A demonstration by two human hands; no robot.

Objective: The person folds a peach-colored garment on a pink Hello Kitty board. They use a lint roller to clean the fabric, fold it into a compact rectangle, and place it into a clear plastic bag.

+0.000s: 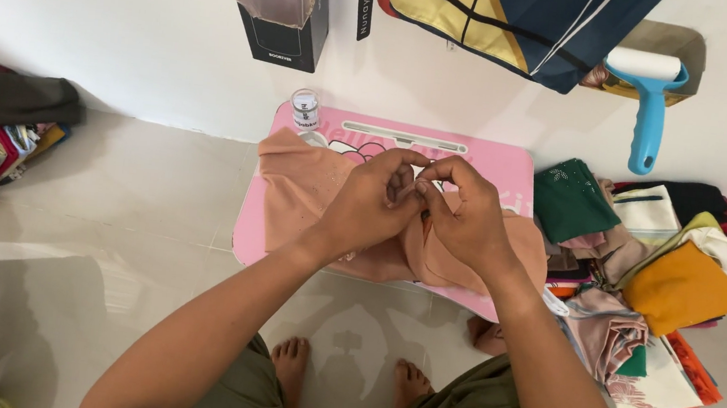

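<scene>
The left hand (372, 203) and right hand (463, 214) touch at the fingertips, pinched together on something too small to see. Under them a peach cloth (311, 191) lies on the pink bench (494, 162).

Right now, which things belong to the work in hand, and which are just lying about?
In hand: left hand and right hand, fingertips pinched together over the peach cloth on the pink lap table.

Lying about: small clear jar, blue lint roller, heap of folded fabrics, black box.
</scene>
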